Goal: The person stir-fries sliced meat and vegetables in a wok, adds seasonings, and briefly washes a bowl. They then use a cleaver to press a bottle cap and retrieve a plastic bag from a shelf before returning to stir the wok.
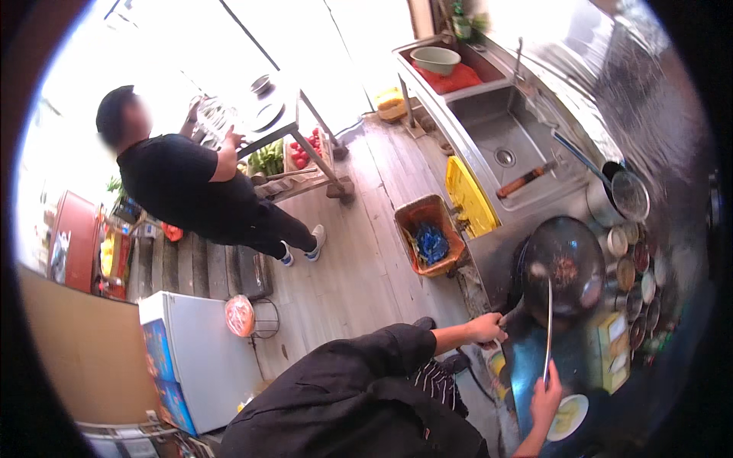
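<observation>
My left hand is closed around the handle of a black wok. The wok sits on the stove, with a small heap of browned chopped food at its middle. In my right hand is the long metal handle of a wok ladle or spatula, its far end at the food. Close beside my right wrist stands a white bowl of pale yellow-green food.
Seasoning bowls line the stove's far side. A steel pot with a strainer stands near the sink; a cleaver lies at its edge. A bin stands left of the stove. Another person holds clear containers at a table.
</observation>
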`<state>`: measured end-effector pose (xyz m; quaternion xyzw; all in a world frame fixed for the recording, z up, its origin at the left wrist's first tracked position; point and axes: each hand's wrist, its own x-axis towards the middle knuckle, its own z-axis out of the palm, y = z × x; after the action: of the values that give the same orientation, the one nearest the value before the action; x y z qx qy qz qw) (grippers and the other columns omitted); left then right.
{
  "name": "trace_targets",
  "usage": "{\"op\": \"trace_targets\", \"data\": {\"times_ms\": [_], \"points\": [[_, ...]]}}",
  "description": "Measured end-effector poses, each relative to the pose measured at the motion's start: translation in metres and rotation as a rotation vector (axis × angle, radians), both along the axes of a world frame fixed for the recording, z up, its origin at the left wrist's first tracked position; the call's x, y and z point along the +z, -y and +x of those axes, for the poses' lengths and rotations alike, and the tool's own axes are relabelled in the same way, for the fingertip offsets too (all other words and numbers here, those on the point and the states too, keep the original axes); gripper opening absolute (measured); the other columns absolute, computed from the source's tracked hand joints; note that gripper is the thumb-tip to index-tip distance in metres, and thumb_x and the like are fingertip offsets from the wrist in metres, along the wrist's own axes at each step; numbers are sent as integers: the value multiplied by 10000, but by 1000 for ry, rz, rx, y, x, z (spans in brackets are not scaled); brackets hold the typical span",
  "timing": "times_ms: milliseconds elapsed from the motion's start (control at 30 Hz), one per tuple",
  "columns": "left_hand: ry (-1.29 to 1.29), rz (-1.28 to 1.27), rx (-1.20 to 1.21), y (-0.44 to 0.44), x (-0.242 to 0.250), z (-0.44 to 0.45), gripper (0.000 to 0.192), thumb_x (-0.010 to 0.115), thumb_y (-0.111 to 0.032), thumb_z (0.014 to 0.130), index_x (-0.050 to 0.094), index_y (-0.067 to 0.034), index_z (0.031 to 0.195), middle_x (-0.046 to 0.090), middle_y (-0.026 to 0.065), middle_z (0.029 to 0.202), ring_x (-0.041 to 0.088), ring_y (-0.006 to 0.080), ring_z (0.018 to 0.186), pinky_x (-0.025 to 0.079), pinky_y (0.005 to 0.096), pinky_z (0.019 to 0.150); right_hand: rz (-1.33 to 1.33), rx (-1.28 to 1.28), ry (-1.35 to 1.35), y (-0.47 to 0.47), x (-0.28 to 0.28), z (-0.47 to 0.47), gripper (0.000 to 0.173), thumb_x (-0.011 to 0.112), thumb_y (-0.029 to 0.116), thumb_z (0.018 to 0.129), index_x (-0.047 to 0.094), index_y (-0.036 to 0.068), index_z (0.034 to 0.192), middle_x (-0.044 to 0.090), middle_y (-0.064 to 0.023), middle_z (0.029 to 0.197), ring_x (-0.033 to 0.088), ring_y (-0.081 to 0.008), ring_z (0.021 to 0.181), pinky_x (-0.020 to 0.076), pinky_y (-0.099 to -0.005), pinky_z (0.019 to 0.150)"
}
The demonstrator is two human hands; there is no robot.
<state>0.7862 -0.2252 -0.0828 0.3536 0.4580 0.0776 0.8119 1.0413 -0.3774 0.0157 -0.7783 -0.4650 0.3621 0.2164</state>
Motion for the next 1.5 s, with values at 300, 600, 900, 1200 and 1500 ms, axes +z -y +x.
{"op": "trace_targets", "data": {"times_ms": [300, 600, 900, 1200, 1500], "points": [[-53, 95, -69, 42, 42, 13, 300, 741, -229, 940, 583, -15, 1080, 677, 100, 756, 676, 215, 620, 533, 407, 545, -68, -148, -95, 18, 21, 18, 600, 573, 28, 935, 531, 22, 1534, 662, -152, 1014, 565, -202, 684, 470, -362, 670], [-123, 289, -115, 61, 47, -9, 368, 690, -241, 928, 523, 6, 1143, 670, 155, 811, 669, 232, 583, 536, 422, 555, 91, -234, -60, 39, 3, 44, 637, 546, -25, 950, 516, 118, 1570, 487, 14, 698, 404, -60, 475, 308, -255, 400], [-84, 521, -99, 44, 78, -7, 278, 678, -219, 940, 566, 4, 1063, 668, 110, 755, 686, 233, 646, 535, 406, 563, 104, -67, 14, 27, 14, 32, 590, 568, 22, 955, 548, 85, 1541, 609, -25, 844, 498, -82, 592, 402, -272, 505], [-46, 187, -63, 46, 55, -16, 189, 648, -188, 962, 575, -14, 970, 611, 44, 725, 597, 146, 581, 479, 320, 507, -47, -210, -144, 49, 54, 5, 569, 664, 58, 967, 591, 148, 1524, 644, -1, 827, 520, -71, 569, 422, -277, 507], [-155, 320, -65, 43, 62, -18, 268, 691, -249, 971, 542, -27, 993, 599, 42, 685, 598, 146, 522, 472, 348, 466, -220, -230, -314, 51, 75, -13, 571, 697, 141, 945, 599, 177, 1506, 716, -120, 823, 673, -220, 722, 554, -362, 729]]}}
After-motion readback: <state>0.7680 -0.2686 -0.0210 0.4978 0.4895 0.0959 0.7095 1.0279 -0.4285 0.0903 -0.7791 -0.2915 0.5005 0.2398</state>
